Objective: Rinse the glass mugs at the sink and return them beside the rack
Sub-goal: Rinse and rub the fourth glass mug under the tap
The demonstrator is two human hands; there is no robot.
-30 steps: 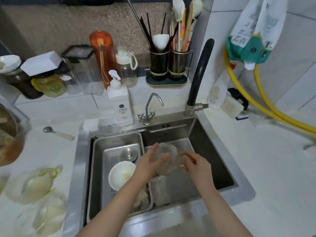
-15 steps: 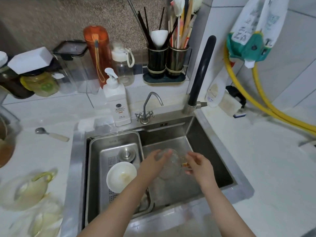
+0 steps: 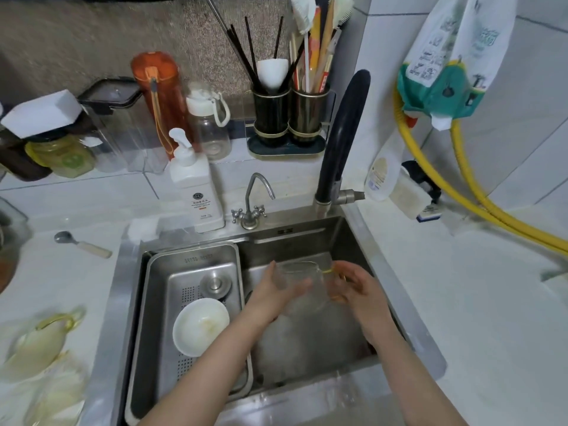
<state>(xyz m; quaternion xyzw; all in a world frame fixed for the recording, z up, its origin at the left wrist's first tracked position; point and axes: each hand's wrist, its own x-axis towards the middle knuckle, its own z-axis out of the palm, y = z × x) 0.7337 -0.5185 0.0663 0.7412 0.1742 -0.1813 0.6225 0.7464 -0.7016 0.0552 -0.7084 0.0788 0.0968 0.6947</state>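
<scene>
A clear glass mug [image 3: 299, 273] with a yellow handle is held over the sink basin [image 3: 344, 250], its mouth turned toward the back wall. My left hand [image 3: 276, 295] cups the mug's body from the left, fingers wrapped round the glass. My right hand [image 3: 358, 290] grips the yellow handle on the right side. Two more glass mugs [image 3: 37, 342] with yellow handles lie blurred on the counter at the far left. No water stream is visible from the black faucet [image 3: 344, 133].
A steel drain tray [image 3: 196, 265] fills the sink's left half and holds a white bowl [image 3: 201, 325] and a plug. A soap pump bottle [image 3: 193, 182], a small tap [image 3: 253, 199], a utensil holder [image 3: 289, 118] and bottles line the back. A spoon [image 3: 81, 244] lies left; yellow hoses [image 3: 473, 192] run right.
The mug has turned in my hands, and its mouth now faces away from me. Both hands stay over the basin; the camera has tilted slightly.
</scene>
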